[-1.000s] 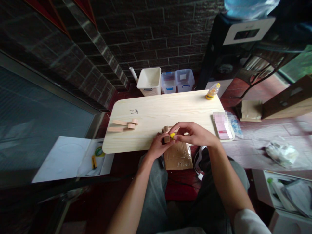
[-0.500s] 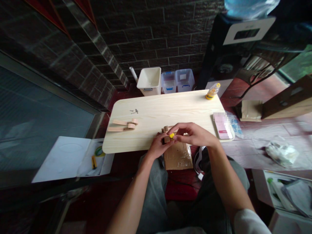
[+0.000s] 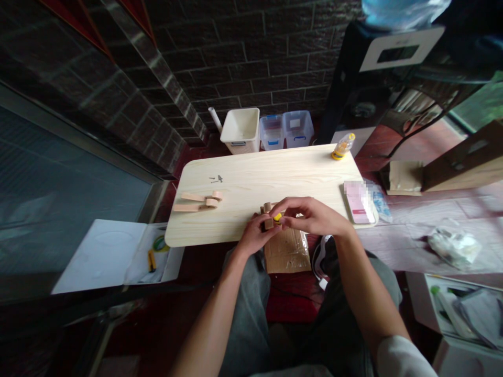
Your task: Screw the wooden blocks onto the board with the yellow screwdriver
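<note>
Near the table's front edge, my left hand (image 3: pixel 254 234) is closed on a small wooden piece (image 3: pixel 268 224). My right hand (image 3: pixel 304 215) pinches a small yellow object (image 3: pixel 277 217) against that piece; the fingers hide part of it. Just behind, a round wooden part (image 3: pixel 268 207) shows between the hands. On the left of the light wooden table (image 3: pixel 251 173) lie wooden pieces with long arms and round ends (image 3: pixel 212 201). Farther back are small dark metal parts (image 3: pixel 217 179).
A clear bottle with yellow ends (image 3: pixel 343 147) stands at the table's back right. A pink and white pack (image 3: pixel 358 203) lies at the right edge. Below the hands is a cardboard box (image 3: pixel 288 252). Bins (image 3: pixel 240 128) stand behind the table.
The yellow object has turned slightly between my right fingers. Both hands stay in nearly the same place.
</note>
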`<action>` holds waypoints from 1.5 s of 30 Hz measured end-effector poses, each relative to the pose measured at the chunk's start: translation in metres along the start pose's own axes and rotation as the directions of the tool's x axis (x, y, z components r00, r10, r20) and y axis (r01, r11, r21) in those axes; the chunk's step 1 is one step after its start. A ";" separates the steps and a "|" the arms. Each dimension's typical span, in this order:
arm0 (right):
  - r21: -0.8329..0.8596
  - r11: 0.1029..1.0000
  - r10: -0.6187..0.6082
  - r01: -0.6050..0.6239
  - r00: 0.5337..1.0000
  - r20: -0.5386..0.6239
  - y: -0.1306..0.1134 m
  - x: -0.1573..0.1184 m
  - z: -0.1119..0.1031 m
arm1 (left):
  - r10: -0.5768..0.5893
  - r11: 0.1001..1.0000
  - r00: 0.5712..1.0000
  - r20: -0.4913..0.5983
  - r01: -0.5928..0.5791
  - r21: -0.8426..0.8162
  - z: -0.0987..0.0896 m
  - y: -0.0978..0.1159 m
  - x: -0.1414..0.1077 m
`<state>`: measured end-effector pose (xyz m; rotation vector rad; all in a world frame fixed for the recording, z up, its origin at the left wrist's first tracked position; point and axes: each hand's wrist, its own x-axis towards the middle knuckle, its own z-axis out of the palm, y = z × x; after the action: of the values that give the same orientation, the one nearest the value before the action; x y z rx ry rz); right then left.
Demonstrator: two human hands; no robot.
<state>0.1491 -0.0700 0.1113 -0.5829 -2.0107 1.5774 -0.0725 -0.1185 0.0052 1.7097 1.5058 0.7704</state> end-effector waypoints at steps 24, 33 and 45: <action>0.022 1.000 0.014 -0.014 1.000 -0.015 0.000 0.000 0.000 | 0.040 0.998 0.999 0.007 -0.039 -0.051 0.001 0.000 0.000; 0.034 0.999 0.018 -0.017 1.000 -0.025 0.003 0.001 0.000 | 0.029 0.999 0.999 0.015 -0.029 -0.018 -0.001 0.005 0.000; 0.002 1.000 0.015 -0.015 0.999 -0.031 0.001 0.001 -0.001 | 0.047 0.999 0.999 -0.004 -0.048 -0.026 0.001 0.001 0.000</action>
<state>0.1489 -0.0689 0.1107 -0.6190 -1.9862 1.5694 -0.0711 -0.1187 0.0060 1.7313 1.4560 0.8145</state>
